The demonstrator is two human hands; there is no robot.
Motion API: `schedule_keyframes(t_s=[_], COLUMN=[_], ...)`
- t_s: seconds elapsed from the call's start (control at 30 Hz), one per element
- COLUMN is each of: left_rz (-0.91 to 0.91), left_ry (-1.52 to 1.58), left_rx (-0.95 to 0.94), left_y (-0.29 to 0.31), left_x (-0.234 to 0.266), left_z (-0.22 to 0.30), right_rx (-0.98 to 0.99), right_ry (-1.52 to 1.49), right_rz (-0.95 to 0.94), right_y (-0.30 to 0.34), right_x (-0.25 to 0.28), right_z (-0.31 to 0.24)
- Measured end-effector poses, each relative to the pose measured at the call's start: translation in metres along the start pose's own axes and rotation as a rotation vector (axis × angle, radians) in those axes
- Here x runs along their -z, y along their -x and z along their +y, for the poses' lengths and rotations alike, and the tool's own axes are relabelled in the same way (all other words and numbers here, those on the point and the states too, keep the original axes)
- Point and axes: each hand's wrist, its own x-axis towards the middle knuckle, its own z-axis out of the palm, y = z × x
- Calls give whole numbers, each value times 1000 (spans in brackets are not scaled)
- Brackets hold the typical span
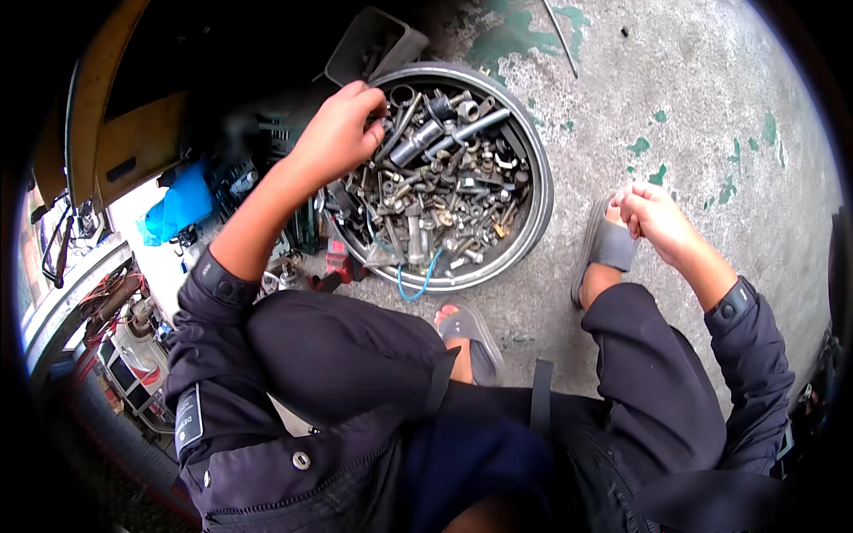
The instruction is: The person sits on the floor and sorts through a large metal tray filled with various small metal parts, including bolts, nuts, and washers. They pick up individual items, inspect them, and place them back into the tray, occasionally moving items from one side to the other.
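At far left, about nine o'clock from the pan, a crumpled bright-blue plastic bag (pixel 182 206) lies among dark clutter. A red-and-black power tool (pixel 339 260) sits near the rim at eight o'clock, probably parked there for easy reach. The left hand (pixel 357 123) hangs over the rim at ten o'clock, fingers curled inward; whether they pinch anything cannot be told. Beyond it, at eleven, stands a grey open-topped box (pixel 380 43).

The mixed steel bolts, nuts and fittings (pixel 426 213) fill the round, grey metal pan (pixel 545 182) on the concrete floor (pixel 711 80); its raised wall likely stops small pieces rolling off. A shiny cylindrical metal sleeve (pixel 416 145) and a long grey steel bar (pixel 469 135) lie on top, at eleven and one, seemingly too bulky to sink between. A blue cord (pixel 418 293) loops over the rim near half past six.

Rightmost, between three and four, the right hand (pixel 656 219) hovers well apart from the pan, above a grey slide sandal (pixel 611 247), its fingers bent; their grip is hidden.
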Motion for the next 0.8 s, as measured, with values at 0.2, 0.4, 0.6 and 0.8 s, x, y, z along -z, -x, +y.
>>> schedule_keyframes(t_s=[0.2, 0.4, 0.6, 0.8], left_rz=[144, 229, -232, -274], left_ry=[-146, -126, -290, -528], left_rx=[-110, -559, -1001, -1048], left_y=[2, -4, 10, -3], left_x=[-35, -18, -125, -170], left_z=[-31, 48, 99, 90], right_rx=[-22, -18, -4, 36], right_ry=[10, 2, 13, -26], right_rz=[-6, 23, 13, 13], right_y=[3, 6, 9, 14], right_x=[-10, -3, -18, -16], right_z=[-7, 6, 1, 22])
